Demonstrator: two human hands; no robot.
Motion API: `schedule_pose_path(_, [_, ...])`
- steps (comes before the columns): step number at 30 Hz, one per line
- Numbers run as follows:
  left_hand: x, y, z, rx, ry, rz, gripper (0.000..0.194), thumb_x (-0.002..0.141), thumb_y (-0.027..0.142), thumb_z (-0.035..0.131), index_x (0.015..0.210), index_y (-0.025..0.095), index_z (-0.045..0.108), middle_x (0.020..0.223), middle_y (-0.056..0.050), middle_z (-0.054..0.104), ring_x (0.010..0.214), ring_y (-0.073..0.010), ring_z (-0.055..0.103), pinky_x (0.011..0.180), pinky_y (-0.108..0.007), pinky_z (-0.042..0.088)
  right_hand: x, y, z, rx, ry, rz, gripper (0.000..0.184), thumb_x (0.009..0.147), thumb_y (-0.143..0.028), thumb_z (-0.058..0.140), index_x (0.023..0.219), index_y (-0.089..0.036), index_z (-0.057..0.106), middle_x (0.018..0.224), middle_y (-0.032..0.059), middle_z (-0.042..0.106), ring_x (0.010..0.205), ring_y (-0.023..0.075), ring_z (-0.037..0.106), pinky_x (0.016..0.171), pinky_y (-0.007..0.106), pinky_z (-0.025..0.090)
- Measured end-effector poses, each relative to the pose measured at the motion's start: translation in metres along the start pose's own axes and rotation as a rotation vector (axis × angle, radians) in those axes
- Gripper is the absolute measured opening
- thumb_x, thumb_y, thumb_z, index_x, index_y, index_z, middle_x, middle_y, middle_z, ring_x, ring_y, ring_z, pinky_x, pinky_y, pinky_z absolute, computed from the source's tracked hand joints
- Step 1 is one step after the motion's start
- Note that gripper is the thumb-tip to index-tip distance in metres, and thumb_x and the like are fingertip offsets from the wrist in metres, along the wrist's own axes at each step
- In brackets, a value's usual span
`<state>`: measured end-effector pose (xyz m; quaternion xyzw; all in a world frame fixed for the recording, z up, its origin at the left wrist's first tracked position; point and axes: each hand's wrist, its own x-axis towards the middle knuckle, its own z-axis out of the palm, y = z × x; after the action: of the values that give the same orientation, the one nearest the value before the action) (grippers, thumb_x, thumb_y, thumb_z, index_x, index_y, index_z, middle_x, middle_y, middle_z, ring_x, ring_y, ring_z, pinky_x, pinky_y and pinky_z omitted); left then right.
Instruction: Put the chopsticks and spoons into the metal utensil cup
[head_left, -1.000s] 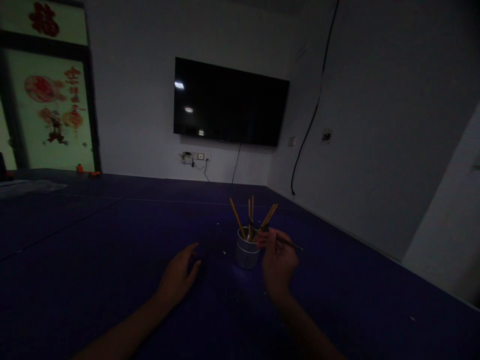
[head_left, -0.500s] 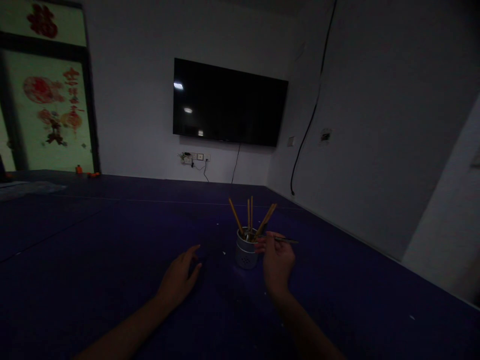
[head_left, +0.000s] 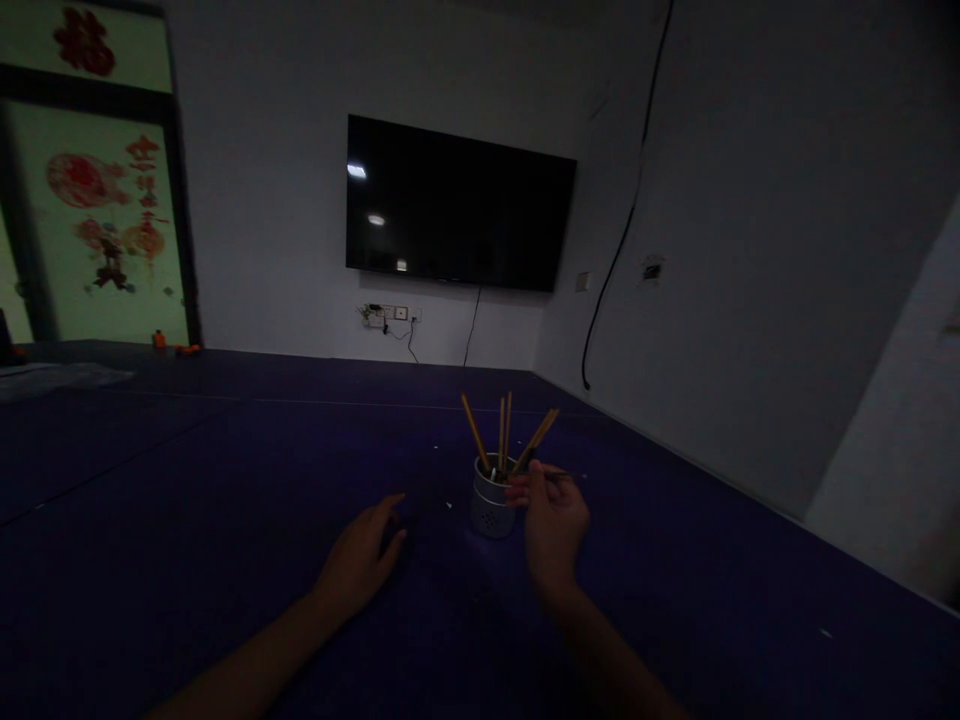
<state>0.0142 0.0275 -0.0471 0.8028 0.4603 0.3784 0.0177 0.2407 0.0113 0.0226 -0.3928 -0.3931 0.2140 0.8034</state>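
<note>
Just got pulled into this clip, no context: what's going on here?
A person's right hand holds a thin dark stick, roughly level, close by the rim of a grey cup. Several yellowish sticks lean at different angles in the cup, which stands upright on a dark purple surface. The left hand holds nothing; it is loosely open, apart from the cup, on its left side.

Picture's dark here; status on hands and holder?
Right hand pinching thin dark stick. Left hand empty. Holder upright, yellowish sticks inside, partly behind right hand.
</note>
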Motion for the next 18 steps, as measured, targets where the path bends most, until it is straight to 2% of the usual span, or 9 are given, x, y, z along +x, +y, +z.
schedule_pose_path(11, [0.0, 0.004, -0.002, -0.005, -0.086, -0.047, 0.04, 0.088, 0.034, 0.038, 0.126, 0.021, 0.045, 0.104, -0.008, 0.066, 0.095, -0.0207, 0.062, 0.084, -0.035, 0.049, -0.003, 0.013, -0.002, -0.228, -0.107, 0.035, 0.039, 0.075, -0.055, 0.059, 0.075, -0.016, 0.06, 0.054, -0.0002, 0.059, 0.044, 0.0144, 0.054, 0.04, 0.023, 0.04])
schedule_pose_path(18, [0.001, 0.005, -0.001, 0.023, -0.125, -0.03, 0.038, 0.088, 0.033, 0.038, 0.123, 0.019, 0.048, 0.105, -0.008, 0.065, 0.097, -0.0212, 0.061, 0.084, -0.035, 0.049, -0.006, 0.013, -0.007, -0.432, -0.161, -0.136, 0.042, 0.084, -0.053, 0.048, 0.079, -0.015, 0.065, 0.056, 0.0006, 0.058, 0.046, 0.0137, 0.051, 0.043, 0.023, 0.036])
